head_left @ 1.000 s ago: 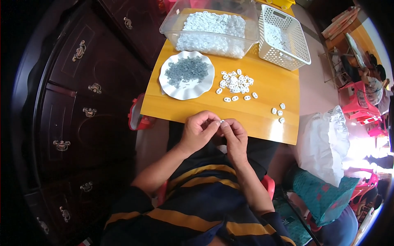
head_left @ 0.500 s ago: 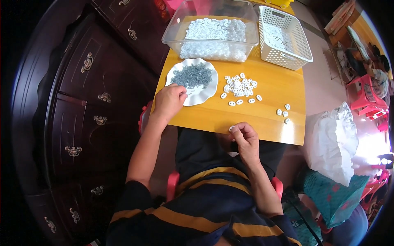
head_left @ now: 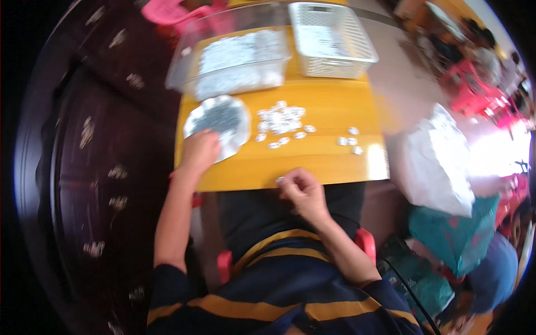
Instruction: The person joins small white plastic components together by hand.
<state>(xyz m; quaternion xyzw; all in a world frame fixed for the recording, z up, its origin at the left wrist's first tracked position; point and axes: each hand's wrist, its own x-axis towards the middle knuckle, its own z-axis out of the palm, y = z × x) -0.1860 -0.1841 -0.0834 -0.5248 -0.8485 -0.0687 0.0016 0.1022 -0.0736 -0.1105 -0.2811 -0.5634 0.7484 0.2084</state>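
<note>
Left hand (head_left: 201, 149) now by grey pieces (head_left: 221, 117)

Yellow table (head_left: 335, 100) under plate (head_left: 234, 139), bin (head_left: 183, 75), basket (head_left: 335, 70), white pieces (head_left: 282, 118)

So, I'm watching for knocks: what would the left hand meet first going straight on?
Likely the small grey pieces on the white plate, just past the left hand; blur hides whether they touch.

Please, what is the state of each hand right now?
Left hand: at the white plate; too blurred to tell if open, closed or holding anything.
Right hand: closed, pinching a small white piece.
</note>
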